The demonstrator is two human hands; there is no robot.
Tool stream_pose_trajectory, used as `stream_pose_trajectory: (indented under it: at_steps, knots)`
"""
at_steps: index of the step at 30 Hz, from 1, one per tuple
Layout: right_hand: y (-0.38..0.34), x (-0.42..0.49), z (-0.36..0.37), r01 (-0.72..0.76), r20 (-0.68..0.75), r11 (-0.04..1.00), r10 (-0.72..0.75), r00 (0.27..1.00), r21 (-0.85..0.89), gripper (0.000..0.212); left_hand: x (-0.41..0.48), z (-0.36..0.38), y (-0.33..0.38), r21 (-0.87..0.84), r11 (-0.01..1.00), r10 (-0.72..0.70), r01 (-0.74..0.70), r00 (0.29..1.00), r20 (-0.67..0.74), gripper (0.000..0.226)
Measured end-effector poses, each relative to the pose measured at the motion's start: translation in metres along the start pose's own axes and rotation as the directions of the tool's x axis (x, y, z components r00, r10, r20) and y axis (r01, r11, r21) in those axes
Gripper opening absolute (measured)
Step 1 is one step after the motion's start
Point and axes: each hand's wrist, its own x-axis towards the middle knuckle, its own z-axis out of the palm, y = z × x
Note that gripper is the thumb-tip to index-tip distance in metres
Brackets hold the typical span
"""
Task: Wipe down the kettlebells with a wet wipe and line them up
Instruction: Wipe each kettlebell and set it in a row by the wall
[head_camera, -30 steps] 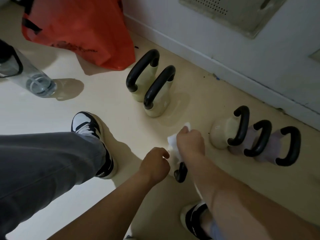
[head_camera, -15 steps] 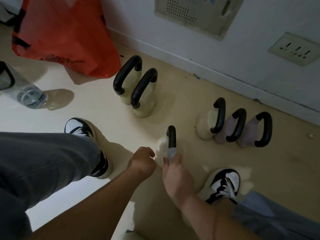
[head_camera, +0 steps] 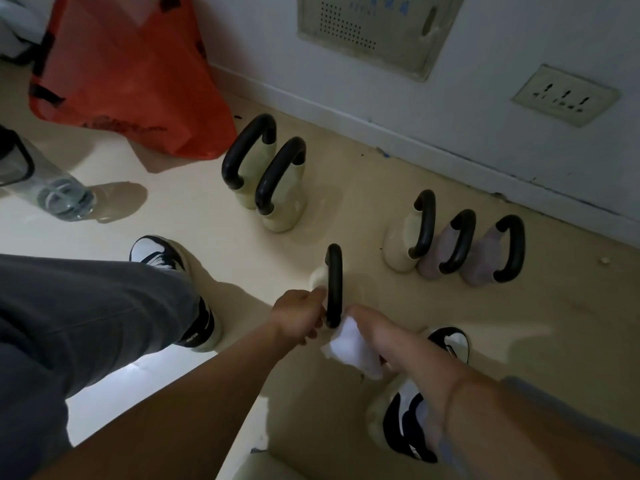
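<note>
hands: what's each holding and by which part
The left hand grips the kettlebell at the near end of its handle; the right hand holds the wipe bunched against it.

Grey trousers (head_camera: pixel 86 323); black-and-white sneakers (head_camera: pixel 157 252); forearms (head_camera: pixel 207 403) bare.

The right hand (head_camera: pixel 369 325) moved from the far end of the kettlebell (head_camera: pixel 320 277) handle (head_camera: pixel 334 282) toward the lower frame. It passed along the handle to its near end, where it held the wipe (head_camera: pixel 353 346) bunched beneath it. That left most of the black handle uncovered. The left hand (head_camera: pixel 298 317) closed the small gap and lay against the handle's left side, fingers curled; whether it gripped could not be told. The view tilted up the wall, so the socket (head_camera: pixel 564 95) and the panel (head_camera: pixel 374 26) entered the upper right. More of the right shoe (head_camera: pixel 401 424) showed at the lower right.
</note>
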Motion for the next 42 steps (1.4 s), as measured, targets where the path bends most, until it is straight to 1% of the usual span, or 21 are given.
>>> stream_pose_trajectory:
  at_steps: [1,3,5,7,9,11,12,14,15,16,18,20,22,25,27,29,31,32,36,39,42]
  knots:
    - [-0.006,-0.006,-0.007,-0.023,0.060,0.994,0.016,0.998,0.110,0.032,-0.003,-0.001,0.005,-0.066,0.997,-0.045,0.049,0.997,0.062,0.066]
    - [-0.018,-0.023,-0.022,-0.059,0.180,0.987,0.032,0.983,0.146,0.027,-0.005,-0.002,0.011,-0.024,0.995,-0.092,0.097,0.983,0.161,0.080]
    - [-0.028,-0.031,-0.036,-0.019,0.192,0.993,-0.004,0.981,0.117,0.026,-0.006,-0.005,0.011,0.004,0.995,-0.096,0.096,0.990,0.106,0.083]
    - [-0.037,-0.027,-0.047,0.066,-0.019,0.991,-0.064,0.998,0.116,0.025,-0.001,-0.006,0.009,-0.033,0.995,-0.098,0.096,0.994,-0.052,0.076]
    - [-0.037,-0.014,-0.053,0.109,-0.279,0.994,-0.097,0.955,0.030,0.033,0.003,-0.008,0.005,-0.037,0.997,-0.073,0.068,0.986,-0.149,0.066]
    - [-0.037,-0.008,-0.045,0.115,-0.365,0.993,-0.102,0.925,0.015,0.039,0.007,-0.008,0.001,-0.033,0.999,-0.044,0.038,0.980,-0.193,0.062]
    - [-0.035,0.000,-0.039,0.113,-0.334,0.984,-0.062,0.941,0.137,0.038,0.007,-0.008,0.000,-0.037,0.999,-0.041,0.034,0.979,-0.200,0.061]
    - [-0.037,0.012,-0.023,-0.012,-0.091,0.853,0.070,0.993,0.522,0.037,0.010,-0.006,-0.002,-0.049,0.998,-0.034,0.025,0.979,-0.202,0.059]
    - [-0.042,0.016,-0.015,-0.054,-0.013,0.799,0.077,0.997,0.599,0.040,0.012,-0.005,-0.004,-0.054,0.998,-0.029,0.019,0.979,-0.201,0.056]
    - [-0.049,0.019,-0.009,-0.051,0.026,0.763,0.044,0.999,0.645,0.043,0.016,-0.006,-0.003,-0.052,0.998,-0.031,0.021,0.980,-0.195,0.052]
    - [-0.065,0.022,-0.005,-0.027,0.022,0.735,0.017,1.000,0.678,0.050,0.024,-0.009,-0.002,-0.040,0.999,-0.036,0.028,0.977,-0.208,0.043]
    - [-0.077,0.019,-0.008,-0.115,0.095,0.652,0.066,0.993,0.749,0.061,0.029,-0.010,0.000,-0.064,0.997,-0.045,0.032,0.975,-0.219,0.041]
    - [-0.082,0.028,-0.011,-0.190,0.135,0.549,0.139,0.981,0.814,0.068,0.032,-0.007,0.001,-0.175,0.984,-0.078,0.040,0.974,-0.214,0.046]
    - [-0.093,0.040,-0.003,-0.182,0.093,0.442,0.215,0.972,0.878,0.078,0.042,-0.002,0.021,-0.376,0.907,-0.237,0.192,0.968,-0.078,0.051]
    - [-0.106,0.048,0.002,-0.143,0.063,0.346,0.232,0.971,0.927,0.076,0.050,-0.002,0.042,-0.392,0.865,-0.336,0.314,0.942,0.012,0.051]
    - [-0.114,0.058,-0.001,-0.108,0.016,0.345,0.257,0.966,0.933,0.076,0.053,-0.002,0.056,-0.417,0.837,-0.388,0.353,0.922,0.001,0.049]
    - [-0.118,0.066,-0.008,-0.106,0.008,0.364,0.261,0.965,0.926,0.079,0.053,-0.005,0.061,-0.481,0.835,-0.330,0.269,0.943,-0.045,0.041]
    - [-0.122,0.071,-0.012,-0.110,0.022,0.342,0.251,0.968,0.933,0.080,0.053,-0.008,0.064,-0.491,0.840,-0.300,0.232,0.952,-0.063,0.038]
    - [-0.149,0.087,-0.022,-0.082,0.011,0.289,0.236,0.972,0.954,0.075,0.063,-0.033,0.091,-0.514,0.838,-0.239,0.182,0.970,-0.046,0.028]
    - [-0.163,0.095,-0.037,-0.073,0.027,0.332,0.141,0.990,0.940,0.077,0.082,-0.055,0.116,-0.497,0.860,-0.160,0.118,0.986,-0.043,0.025]
    - [-0.176,0.106,-0.059,-0.021,0.000,0.357,0.057,0.998,0.934,0.067,0.110,-0.072,0.135,-0.469,0.882,-0.113,0.040,0.985,-0.129,0.020]
